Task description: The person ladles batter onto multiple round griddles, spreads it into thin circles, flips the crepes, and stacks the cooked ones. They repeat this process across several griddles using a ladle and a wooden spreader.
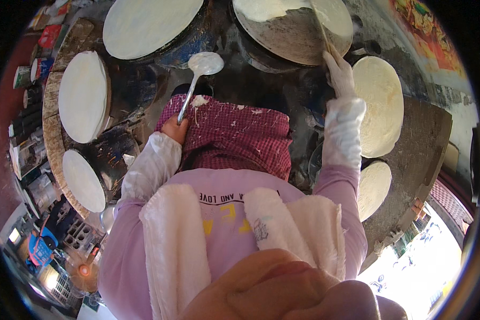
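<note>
In my left hand is the handle of a metal ladle, its bowl coated with pale batter and held above my checked apron. My right hand, in a white glove, grips a thin spreader that reaches across the round griddle at the top right. White batter covers the far part of that griddle, and its dark near surface is bare. At the top left, a pale round sheet covers another griddle.
Two more round pale sheets lie at the left, inside a curved wooden ledge. Two others are at the right, by a brown board. A patchy wall stands beyond.
</note>
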`<action>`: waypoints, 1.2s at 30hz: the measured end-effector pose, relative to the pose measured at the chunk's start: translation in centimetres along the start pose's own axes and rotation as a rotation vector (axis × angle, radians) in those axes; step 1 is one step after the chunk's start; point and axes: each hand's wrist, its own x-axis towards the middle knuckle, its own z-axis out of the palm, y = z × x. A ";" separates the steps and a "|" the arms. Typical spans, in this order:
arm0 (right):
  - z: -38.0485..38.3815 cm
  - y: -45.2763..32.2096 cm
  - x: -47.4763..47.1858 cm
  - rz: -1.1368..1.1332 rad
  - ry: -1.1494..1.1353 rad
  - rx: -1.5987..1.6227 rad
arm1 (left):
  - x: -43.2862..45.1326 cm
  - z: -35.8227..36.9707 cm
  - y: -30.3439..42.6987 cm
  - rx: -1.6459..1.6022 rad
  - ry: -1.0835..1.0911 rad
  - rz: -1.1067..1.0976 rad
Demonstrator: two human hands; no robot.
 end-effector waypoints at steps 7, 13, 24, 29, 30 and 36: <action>3.4 0.0 -8.2 0.331 -0.203 0.366 | -0.4 0.4 -0.4 0.012 0.090 0.089; 15.6 -8.2 -5.4 0.166 -0.085 0.619 | 0.8 -0.7 -0.6 -0.076 -0.032 0.079; 26.6 -5.3 -13.6 0.332 0.234 0.763 | 0.7 0.2 -3.4 -0.170 0.091 0.121; 30.5 -13.4 -4.5 0.084 0.126 0.636 | 1.3 0.1 -4.5 -0.282 0.103 0.145; 30.6 -12.0 -1.8 0.123 0.124 0.609 | 1.6 0.1 -3.8 -0.279 0.087 0.176; 31.5 -10.3 -5.7 0.186 0.193 0.779 | 1.7 -0.4 -3.5 -0.211 0.094 0.106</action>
